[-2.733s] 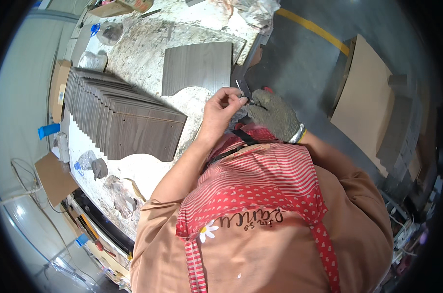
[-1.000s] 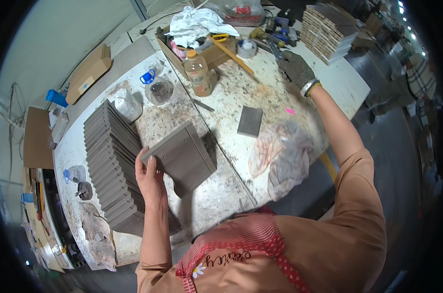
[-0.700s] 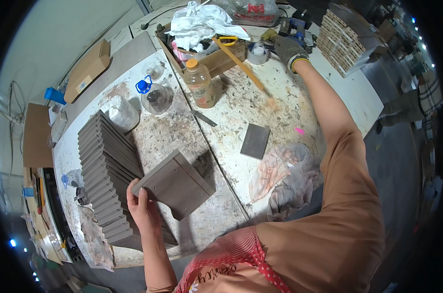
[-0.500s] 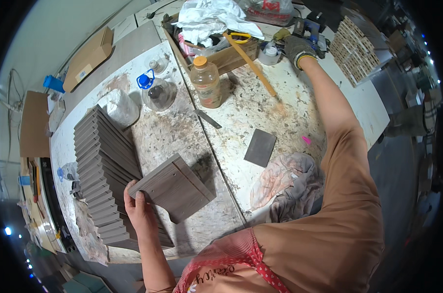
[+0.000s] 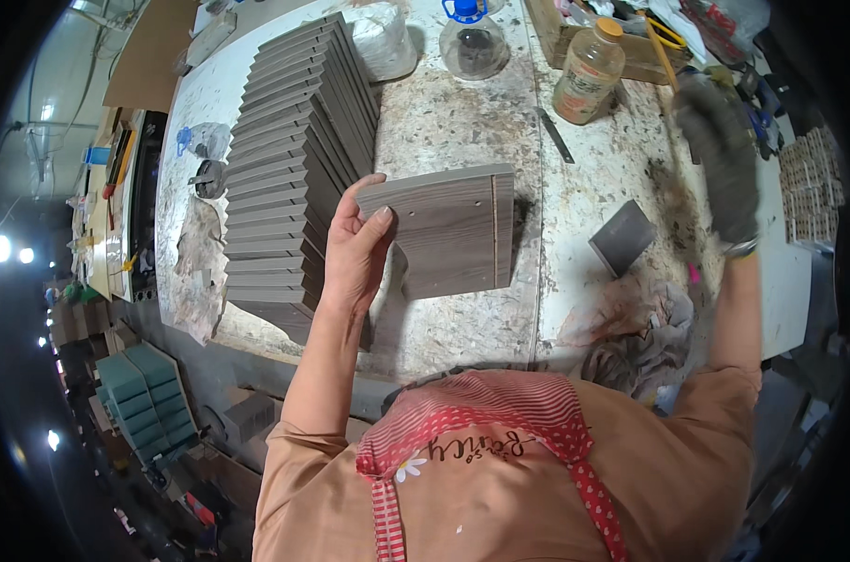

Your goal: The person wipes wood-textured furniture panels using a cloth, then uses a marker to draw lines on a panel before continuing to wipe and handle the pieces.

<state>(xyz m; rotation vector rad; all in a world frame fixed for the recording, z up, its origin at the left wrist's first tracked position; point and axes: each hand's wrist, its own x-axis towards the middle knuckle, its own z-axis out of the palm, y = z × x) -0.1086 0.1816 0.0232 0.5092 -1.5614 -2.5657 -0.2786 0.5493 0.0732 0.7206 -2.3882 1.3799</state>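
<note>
My left hand (image 5: 357, 245) is closed on the left edge of a grey wood-grain panel (image 5: 448, 239), thumb on its face and fingers behind it. The panel is tilted up above the table and has small holes and a narrow groove near its right edge. Left of it a long row of similar grey panels (image 5: 273, 201) leans together. Out to the right is my right hand (image 5: 722, 159) in a dark glove, smeared by motion, so its fingers cannot be read. A small dark square sanding pad or plate (image 5: 623, 239) lies nearer the middle, beside a crumpled stained rag (image 5: 640, 342).
On the stained white table (image 5: 462, 328) stand an orange-capped bottle (image 5: 589, 77), a clear jug with blue handle (image 5: 473, 47) and a white wrapped bundle (image 5: 384, 42). A dark flat blade (image 5: 556, 136) lies near the bottle. At the far right is a slatted stack (image 5: 812, 192).
My gloved right hand has drawn back from the blue-and-black tool at the far right toward me. The view has swung left; the panel in my left hand is turned more upright.
</note>
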